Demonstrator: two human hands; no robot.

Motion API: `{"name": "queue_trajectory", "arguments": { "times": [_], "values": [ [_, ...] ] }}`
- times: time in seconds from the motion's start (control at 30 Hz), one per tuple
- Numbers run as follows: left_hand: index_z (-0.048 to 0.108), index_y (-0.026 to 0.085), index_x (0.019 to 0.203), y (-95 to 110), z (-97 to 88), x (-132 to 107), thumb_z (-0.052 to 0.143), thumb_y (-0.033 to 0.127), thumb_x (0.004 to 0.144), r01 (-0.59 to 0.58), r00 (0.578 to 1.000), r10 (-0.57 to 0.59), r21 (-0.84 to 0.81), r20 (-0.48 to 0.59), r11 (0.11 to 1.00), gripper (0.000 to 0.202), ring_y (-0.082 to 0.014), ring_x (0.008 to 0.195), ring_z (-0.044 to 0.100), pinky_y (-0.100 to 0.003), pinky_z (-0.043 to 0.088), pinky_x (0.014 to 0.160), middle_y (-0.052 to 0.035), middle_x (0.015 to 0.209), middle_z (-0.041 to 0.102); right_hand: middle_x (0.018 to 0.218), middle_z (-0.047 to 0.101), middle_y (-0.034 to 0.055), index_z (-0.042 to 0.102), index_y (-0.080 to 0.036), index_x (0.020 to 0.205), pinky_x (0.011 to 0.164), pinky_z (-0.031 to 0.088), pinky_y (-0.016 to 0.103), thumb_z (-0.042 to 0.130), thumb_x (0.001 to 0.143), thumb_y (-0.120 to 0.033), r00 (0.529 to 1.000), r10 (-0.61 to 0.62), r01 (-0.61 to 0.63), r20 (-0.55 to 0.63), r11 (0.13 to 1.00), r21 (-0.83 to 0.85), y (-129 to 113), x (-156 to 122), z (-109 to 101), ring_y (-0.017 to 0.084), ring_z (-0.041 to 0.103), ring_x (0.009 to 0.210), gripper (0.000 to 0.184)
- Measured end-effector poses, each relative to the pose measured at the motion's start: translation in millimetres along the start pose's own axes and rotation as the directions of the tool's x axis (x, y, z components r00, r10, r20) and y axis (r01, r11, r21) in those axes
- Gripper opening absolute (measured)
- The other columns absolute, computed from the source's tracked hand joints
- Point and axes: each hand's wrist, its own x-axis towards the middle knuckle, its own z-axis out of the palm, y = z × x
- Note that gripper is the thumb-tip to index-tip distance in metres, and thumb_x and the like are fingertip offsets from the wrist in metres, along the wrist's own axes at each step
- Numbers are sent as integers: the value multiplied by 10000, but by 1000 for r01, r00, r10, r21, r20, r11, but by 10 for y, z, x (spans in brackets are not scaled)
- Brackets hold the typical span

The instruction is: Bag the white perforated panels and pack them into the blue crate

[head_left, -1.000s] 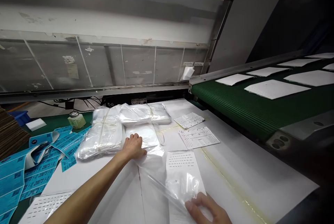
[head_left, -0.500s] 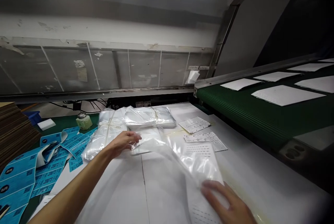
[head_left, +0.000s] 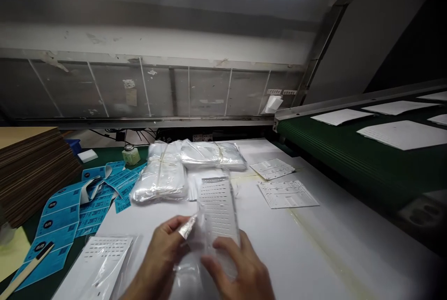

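Note:
Between my hands is a long white panel (head_left: 219, 204) with rows of narrow slots, with clear film around at least part of it. My left hand (head_left: 164, 253) pinches a crumpled edge of a clear plastic bag (head_left: 190, 272) at the panel's left side. Gripping the lower part of the panel is my right hand (head_left: 244, 267), thumb and fingers on either side. How far the panel sits inside the bag I cannot tell. At the lower left, another slotted white panel (head_left: 104, 255) lies in clear film.
Tied bundles of clear bags (head_left: 162, 174) lie behind my hands. Flat white molded plates (head_left: 288, 194) rest to the right. A green conveyor (head_left: 324, 151) carries white sheets. Blue label strips (head_left: 59, 221), a brush (head_left: 30, 267), a small jar (head_left: 131, 154) and stacked cardboard (head_left: 38, 169) stand left.
My view has turned left. Both hands have come together, the right moving left. The slotted panel has gone from the right side to between my hands, and the spread-out bag is now gathered.

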Motion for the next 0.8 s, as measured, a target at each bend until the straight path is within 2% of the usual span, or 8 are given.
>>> {"name": "queue_trajectory", "arguments": {
  "times": [0.1, 0.2, 0.33, 0.43, 0.5, 0.57, 0.67, 0.8],
  "values": [
    [624, 162, 696, -243, -33, -194, 766, 328, 617, 43, 998, -48, -117, -42, 992, 233, -141, 547, 597, -221, 440, 533, -19, 598, 649, 841, 579, 69, 632, -240, 823, 529, 535, 331, 592, 737, -557, 997, -28, 32, 72, 998, -53, -133, -36, 226, 221, 634, 635, 331],
    [577, 161, 622, -335, -125, -269, 767, 349, 618, 14, 998, -24, -147, -64, 989, 268, -133, 530, 579, -222, 430, 518, -16, 587, 639, 887, 572, 88, 617, -227, 836, 524, 524, 326, 557, 780, -496, 990, -73, 84, 121, 992, -89, -64, -115, 233, 220, 624, 644, 281],
    [611, 138, 600, -346, -192, -340, 754, 397, 635, -81, 995, 87, 98, -49, 992, 299, -163, 592, 591, -272, 468, 609, -51, 591, 643, 849, 561, 57, 625, -247, 837, 554, 508, 276, 414, 879, -307, 984, -98, 109, 149, 991, -72, 50, -103, 89, 174, 600, 638, 223],
    [625, 135, 601, -343, -220, -402, 741, 417, 650, -99, 994, 82, 268, 73, 958, 309, -143, 553, 557, -247, 442, 570, -37, 541, 616, 812, 555, 37, 617, -253, 799, 569, 493, 261, 397, 898, -323, 985, -51, 69, 163, 992, -104, 49, 23, -37, 160, 588, 633, 251],
    [634, 134, 642, -338, -239, -430, 738, 415, 654, -94, 985, 45, 293, 169, 952, 299, -133, 524, 540, -238, 433, 532, -21, 542, 597, 796, 556, 25, 614, -262, 780, 566, 488, 264, 399, 902, -361, 980, -3, 33, 200, 989, -145, 20, 121, -109, 155, 588, 610, 267],
    [642, 141, 755, -319, -257, -438, 716, 421, 678, -107, 980, 56, 271, 190, 957, 300, -135, 518, 538, -247, 447, 510, -15, 594, 600, 785, 561, 16, 617, -277, 770, 561, 488, 274, 400, 901, -414, 974, 38, 3, 224, 983, -182, -10, 180, -177, 157, 593, 589, 288],
    [614, 161, 857, -276, -257, -418, 624, 448, 767, -152, 988, 140, 258, 66, 954, 301, -141, 499, 543, -260, 458, 512, 4, 570, 583, 802, 576, 22, 612, -284, 789, 563, 501, 281, 438, 858, -525, 980, 54, -17, 189, 982, -190, -38, 126, -253, 171, 610, 604, 306],
    [605, 157, 685, -286, -147, -378, 602, 446, 792, -187, 977, 207, 248, -59, 951, 308, -121, 536, 541, -222, 429, 550, 5, 549, 577, 795, 563, 41, 580, -255, 759, 515, 504, 270, 494, 773, -629, 991, -29, 50, 128, 985, -167, -63, -112, -191, 178, 606, 593, 385]
  ]
}}
